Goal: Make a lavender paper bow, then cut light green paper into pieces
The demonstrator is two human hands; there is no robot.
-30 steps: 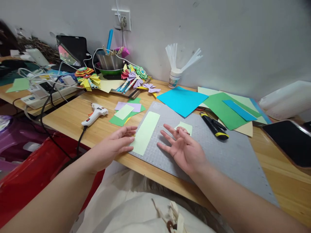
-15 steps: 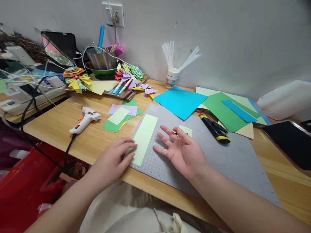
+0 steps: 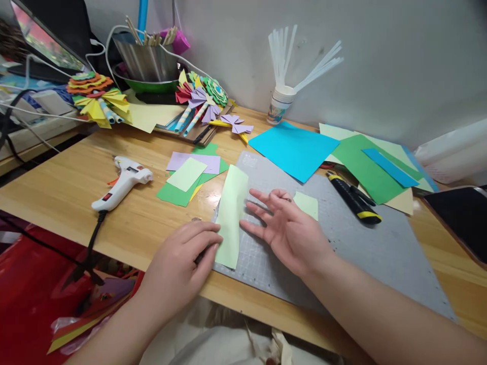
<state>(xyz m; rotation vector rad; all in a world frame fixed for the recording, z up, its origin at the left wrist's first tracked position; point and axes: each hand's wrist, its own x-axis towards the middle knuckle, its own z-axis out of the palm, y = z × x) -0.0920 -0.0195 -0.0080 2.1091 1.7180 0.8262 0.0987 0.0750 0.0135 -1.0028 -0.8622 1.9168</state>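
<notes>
A long strip of light green paper (image 3: 231, 218) stands slightly bent over the left edge of the grey cutting mat (image 3: 274, 274). The fingers of my left hand (image 3: 190, 253) are closed at its lower left edge, with thumb and fingertips close together on the paper. Just right of the strip is my right hand (image 3: 289, 228), palm turned up and leftward. Three of its fingers point at the strip, while thumb and index finger curl together around something small and dark, mostly hidden. Behind that hand lies a small light green paper piece (image 3: 307, 205).
A white glue gun (image 3: 124, 185) and paper pieces (image 3: 186, 172) lie left of the mat. A black-yellow utility knife (image 3: 353, 197) rests on the mat's right. Behind are a blue sheet (image 3: 294, 149), green sheets (image 3: 375, 170), a paper cup with white sticks (image 3: 279, 106) and paper flowers (image 3: 201, 99).
The light green strip lay flat before and is now bent, partly raised off the mat. My left hand has closed in on its edge. The view has shifted closer to the table.
</notes>
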